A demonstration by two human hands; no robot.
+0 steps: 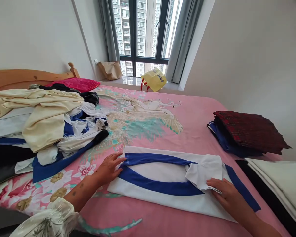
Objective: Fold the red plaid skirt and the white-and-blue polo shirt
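A white garment with blue bands (158, 187) lies flat and lengthwise on the pink bed, its left end narrower. My left hand (111, 168) rests at that left end, fingers spread over the edge of the cloth. Toward the right end, a white piece (203, 171) of the garment is folded over on top. My right hand (223, 191) touches the lower edge of this piece, its fingers close together; whether they pinch the cloth is hard to see.
Rumpled clothes (44, 121) are heaped at the left. At the right lie a stack topped with dark red plaid cloth (251, 130) and a white folded stack (283, 181). A yellow bag (154, 80) and a brown paper bag (110, 70) stand by the window.
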